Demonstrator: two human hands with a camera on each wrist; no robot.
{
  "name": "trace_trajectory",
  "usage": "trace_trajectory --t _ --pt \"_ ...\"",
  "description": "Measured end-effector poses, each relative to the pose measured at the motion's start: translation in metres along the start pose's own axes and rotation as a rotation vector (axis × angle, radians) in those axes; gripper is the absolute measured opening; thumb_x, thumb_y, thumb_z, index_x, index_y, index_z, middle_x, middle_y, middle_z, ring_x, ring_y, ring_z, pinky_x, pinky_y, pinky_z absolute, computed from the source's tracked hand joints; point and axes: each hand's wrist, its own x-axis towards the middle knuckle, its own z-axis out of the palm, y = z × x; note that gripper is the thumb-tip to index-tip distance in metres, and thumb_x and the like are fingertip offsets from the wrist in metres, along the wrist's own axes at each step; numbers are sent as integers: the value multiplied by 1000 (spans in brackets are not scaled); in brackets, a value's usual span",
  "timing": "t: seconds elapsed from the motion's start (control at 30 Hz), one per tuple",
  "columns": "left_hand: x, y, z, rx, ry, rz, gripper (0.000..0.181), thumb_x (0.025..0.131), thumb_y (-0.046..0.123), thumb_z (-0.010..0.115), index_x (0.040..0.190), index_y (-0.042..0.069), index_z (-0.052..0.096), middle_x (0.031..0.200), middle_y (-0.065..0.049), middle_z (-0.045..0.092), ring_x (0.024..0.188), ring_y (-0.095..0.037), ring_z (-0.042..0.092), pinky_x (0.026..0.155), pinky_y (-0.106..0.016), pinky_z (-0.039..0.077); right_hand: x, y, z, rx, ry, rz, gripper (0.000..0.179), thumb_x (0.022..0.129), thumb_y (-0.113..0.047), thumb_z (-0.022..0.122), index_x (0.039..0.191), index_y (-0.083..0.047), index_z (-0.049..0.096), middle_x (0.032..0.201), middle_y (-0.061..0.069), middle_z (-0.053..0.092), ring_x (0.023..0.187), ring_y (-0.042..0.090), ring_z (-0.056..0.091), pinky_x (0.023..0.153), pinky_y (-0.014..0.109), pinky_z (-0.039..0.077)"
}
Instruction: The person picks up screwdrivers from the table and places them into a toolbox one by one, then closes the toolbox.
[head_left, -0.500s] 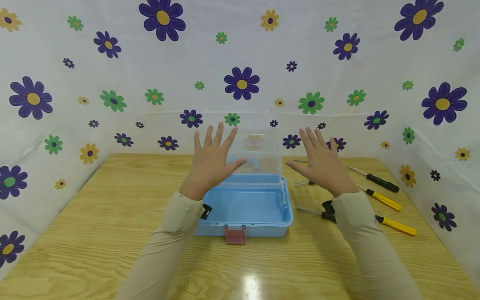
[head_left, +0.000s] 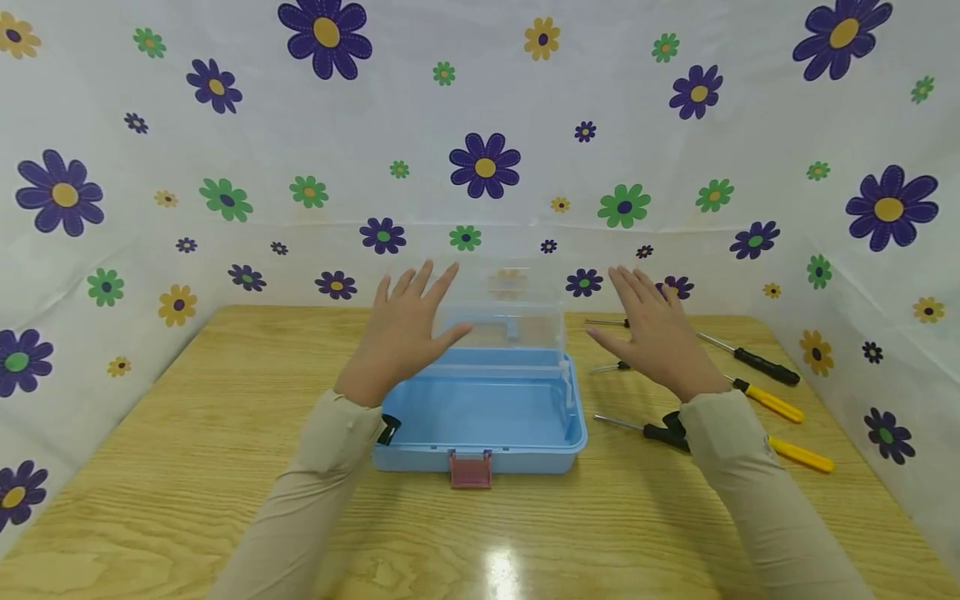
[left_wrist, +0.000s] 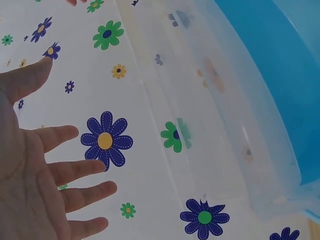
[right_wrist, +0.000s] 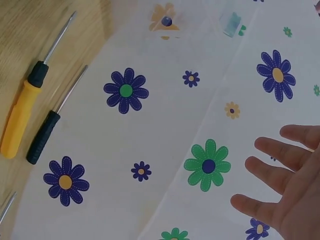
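Observation:
My left hand point(head_left: 401, 333) is raised over the left part of a light blue toolbox point(head_left: 487, 417), fingers spread and nothing in it. The right hand point(head_left: 660, 337) is held up to the right of the box, palm inward, also holding nothing. The toolbox has its clear lid point(head_left: 517, 329) swung up at the back, and its blue inside shows. A reddish latch point(head_left: 471, 472) hangs at the front. In the left wrist view, the fingers point(left_wrist: 82, 197) spread beside the clear lid. The right wrist view has the fingers point(right_wrist: 280, 175) in front of the flowered cloth.
Right of the box lie several screwdrivers: a long black-handled one point(head_left: 767, 365), yellow-handled ones point(head_left: 776, 407) point(head_left: 802, 454), and a black-handled one point(head_left: 663, 435) partly behind the right wrist. A flowered cloth point(head_left: 420, 108) hangs behind the wooden table point(head_left: 225, 433).
Both hands have moved apart, the left one to the left and the right one to the right, and their fingertips are slightly lower. The toolbox and screwdrivers stay in place.

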Motion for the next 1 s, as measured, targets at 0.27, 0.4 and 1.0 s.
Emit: trace_trajectory --t 0.27,0.4,1.0 --pt "-6 -13 5 -36 26 33 75 90 51 53 150 18 25 150 -18 34 135 -38 35 113 -59 19 -4 6 3 -24 62 -41 76 91 -44 55 148 -4 25 150 19 32 139 39 28 110 63 19" --pt "-12 -20 8 -40 33 62 74 89 48 56 149 16 27 147 -18 37 134 -38 37 112 -58 22 -8 12 4 -34 98 -71 73 91 -40 58 146 -2 30 146 21 37 134 40 34 109 63 23" --pt "-28 -44 8 -14 96 131 76 86 41 65 146 8 33 141 -21 45 129 -39 43 108 -53 33 -18 23 -1 -44 118 -70 66 91 -33 59 143 -1 34 139 23 44 127 42 40 106 61 27"
